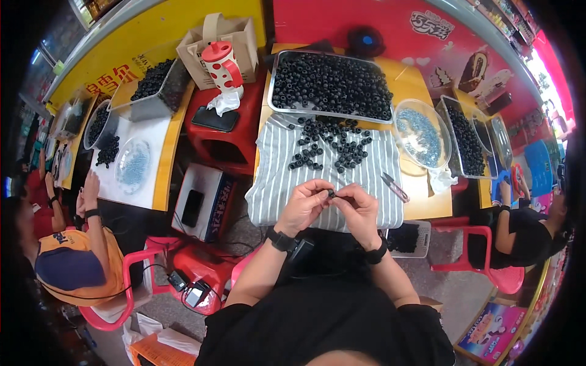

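Note:
A small black round piece (331,193) is pinched between the fingertips of my left hand (307,205) and my right hand (358,210), both closed around it above the near part of a grey-and-white striped cloth (268,183). Just beyond my fingers, loose black pieces (348,155) with holes through them lie scattered on the cloth. Thread snips (395,187) rest to the right of my right hand. A clear tray (281,110) heaped with the same black pieces stands behind the cloth. Right of it is a round clear dish (398,125) of tiny bluish bits.
Crumpled tissue (442,180) lies by the dish. On the left, a red stool (223,146) carries a phone, a spotted cup (220,64) and a paper bag. A white basket (421,247) sits below the table's right side. People work at tables on both sides.

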### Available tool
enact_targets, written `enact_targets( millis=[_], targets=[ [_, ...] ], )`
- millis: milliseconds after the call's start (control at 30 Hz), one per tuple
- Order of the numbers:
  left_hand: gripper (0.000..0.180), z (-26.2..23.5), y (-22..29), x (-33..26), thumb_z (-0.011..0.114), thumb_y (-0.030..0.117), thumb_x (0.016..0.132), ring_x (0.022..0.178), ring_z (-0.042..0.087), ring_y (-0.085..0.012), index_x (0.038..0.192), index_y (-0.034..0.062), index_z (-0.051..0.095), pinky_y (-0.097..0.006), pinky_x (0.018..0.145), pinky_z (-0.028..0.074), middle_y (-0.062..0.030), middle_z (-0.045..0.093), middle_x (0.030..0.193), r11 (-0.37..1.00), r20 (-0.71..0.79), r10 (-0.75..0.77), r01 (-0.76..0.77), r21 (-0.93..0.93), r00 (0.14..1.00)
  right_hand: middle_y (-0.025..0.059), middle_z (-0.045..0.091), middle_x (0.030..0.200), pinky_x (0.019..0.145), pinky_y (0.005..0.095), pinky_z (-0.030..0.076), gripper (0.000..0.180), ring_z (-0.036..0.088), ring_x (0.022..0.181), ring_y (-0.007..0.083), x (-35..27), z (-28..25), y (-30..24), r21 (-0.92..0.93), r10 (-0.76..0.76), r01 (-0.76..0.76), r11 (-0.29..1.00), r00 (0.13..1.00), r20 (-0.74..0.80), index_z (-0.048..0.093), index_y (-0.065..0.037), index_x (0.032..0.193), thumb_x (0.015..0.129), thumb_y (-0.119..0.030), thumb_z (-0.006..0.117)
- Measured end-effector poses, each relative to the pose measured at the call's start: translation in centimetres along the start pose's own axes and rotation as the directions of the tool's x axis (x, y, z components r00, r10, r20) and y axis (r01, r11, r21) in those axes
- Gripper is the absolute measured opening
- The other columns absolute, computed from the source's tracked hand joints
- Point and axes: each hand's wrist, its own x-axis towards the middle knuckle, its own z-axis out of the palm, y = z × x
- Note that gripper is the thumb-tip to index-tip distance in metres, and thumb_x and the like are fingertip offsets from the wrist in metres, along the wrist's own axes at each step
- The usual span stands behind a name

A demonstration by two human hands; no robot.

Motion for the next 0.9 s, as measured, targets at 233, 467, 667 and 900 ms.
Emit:
enact_targets(
  millis=[233, 467, 667, 900],
  targets=[
    [0.018, 0.2, -0.1, 0.0, 0.059, 0.001, 0.090, 0.084, 0.060, -0.0118, 0.108, -0.0014, 0.060, -0.025, 0.075, 0.049, -0.0051, 0.063, 0.097, 0.997, -0.035, -0.001, 0.004, 0.082, 0.999, 0.0054, 0.061, 0.079, 0.066, 0.0227, 0.049, 0.013, 0.064, 0.076, 0.0110, 0.3, -0.2, -0.4, -0.303, -0.188, 0.192, 0.933, 0.981, 0.043, 0.061, 0.002, 0.087, 0.078, 0.012, 0.063],
    [0.024, 0.5, 0.1, 0.0, 0.059, 0.000, 0.090, 0.082, 0.061, -0.0113, 0.114, -0.0026, 0.059, -0.023, 0.072, 0.051, -0.0071, 0.063, 0.101, 0.997, -0.006, 0.002, -0.001, 0.081, 1.000, 0.0045, 0.063, 0.081, 0.062, 0.0248, 0.047, 0.015, 0.059, 0.073, 0.0087, 0.3, -0.6, -0.2, -0.019, 0.096, -0.096, 0.995, 0.995, 0.025, 0.063, 0.002, 0.091, 0.077, 0.007, 0.066],
    [0.046, 1.7, 1.2, -0.4, 0.064, 0.005, 0.088, 0.081, 0.061, -0.0091, 0.130, -0.0030, 0.046, -0.020, 0.068, 0.049, -0.0085, 0.063, 0.105, 0.996, 0.064, -0.063, 0.058, 0.068, 0.996, 0.0054, 0.066, 0.087, 0.068, 0.0245, 0.049, 0.027, 0.063, 0.081, 0.0106, 2.1, -2.1, -2.8, -0.134, 0.184, -0.144, 0.980, 0.910, 0.370, 0.065, 0.000, 0.105, 0.078, 0.002, 0.069],
    [0.046, 1.1, 0.9, -0.3, 0.065, 0.006, 0.087, 0.073, 0.059, -0.0061, 0.130, -0.0007, 0.049, -0.017, 0.060, 0.046, -0.0052, 0.064, 0.099, 0.987, 0.051, -0.101, 0.094, 0.132, 0.994, 0.0147, 0.067, 0.083, 0.064, 0.0322, 0.051, 0.026, 0.067, 0.075, 0.0270, 1.9, -2.0, -2.4, -0.272, -0.112, 0.229, 0.935, 0.915, 0.387, 0.065, 0.001, 0.102, 0.075, 0.001, 0.067]
  ],
)
